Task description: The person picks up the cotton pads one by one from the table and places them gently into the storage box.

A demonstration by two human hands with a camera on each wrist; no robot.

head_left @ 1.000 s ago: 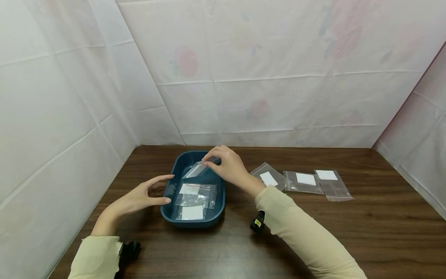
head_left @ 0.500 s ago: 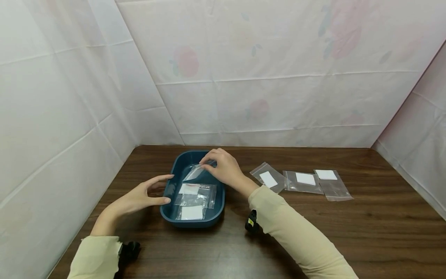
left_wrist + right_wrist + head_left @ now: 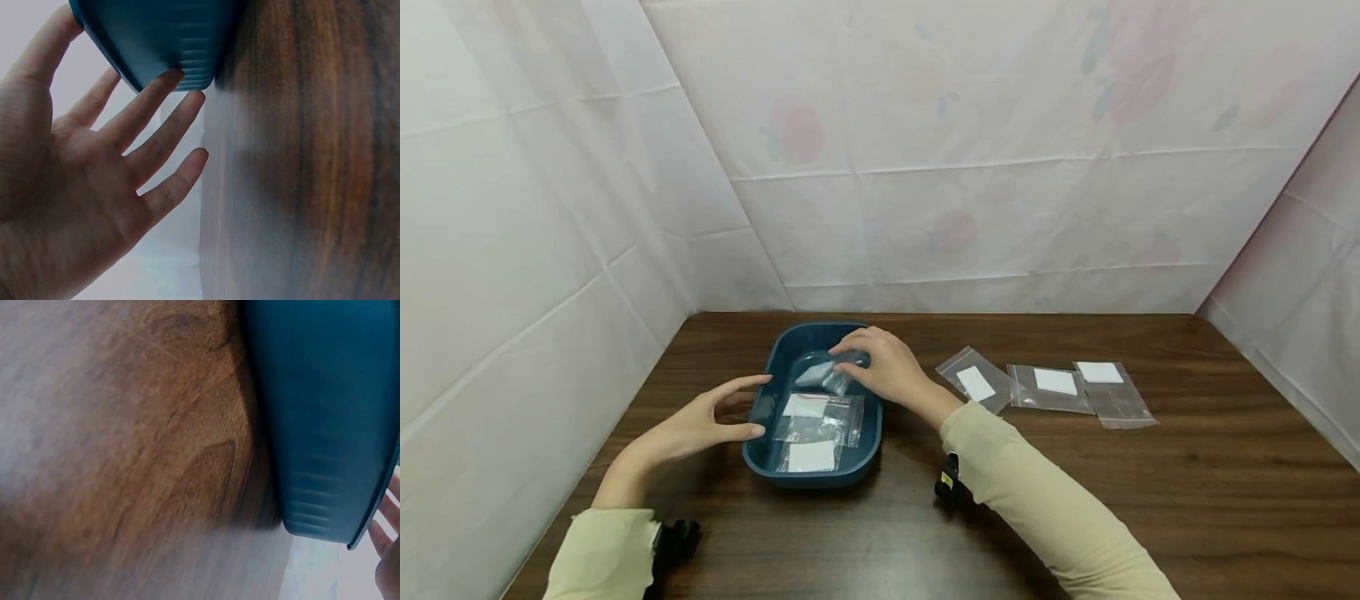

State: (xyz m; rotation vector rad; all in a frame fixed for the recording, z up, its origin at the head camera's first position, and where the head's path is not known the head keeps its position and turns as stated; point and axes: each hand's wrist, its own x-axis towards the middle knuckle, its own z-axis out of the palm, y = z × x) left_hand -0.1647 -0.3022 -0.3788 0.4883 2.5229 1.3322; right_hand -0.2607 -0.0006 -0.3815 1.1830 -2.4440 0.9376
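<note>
A dark blue plastic tray (image 3: 812,481) stands on the table with several clear zip bags in it, each with a white label patch. My left hand (image 3: 700,425) is at the tray's left side, its fingers spread. In the left wrist view, fingertips of the left hand (image 3: 81,162) touch the tray wall (image 3: 150,37). Over the tray's far right part is my right hand (image 3: 887,367), thumb and fingers apart. Just under its fingertips a zip bag (image 3: 814,375) lies in the far half, partly hidden by the hand. Two bags (image 3: 808,406) overlap in the near half.
To the right lie three more zip bags in a row: a tilted one (image 3: 976,383), a middle one (image 3: 1054,382) and a right one (image 3: 1112,404), their edges meeting. White curtain cloth (image 3: 880,167) hangs behind the wooden table (image 3: 1037,475) and at both sides.
My right hand has lowered the zip bag into the far half of the tray, and its thumb has parted from the fingers, letting the bag go. The left hand stays in place.
</note>
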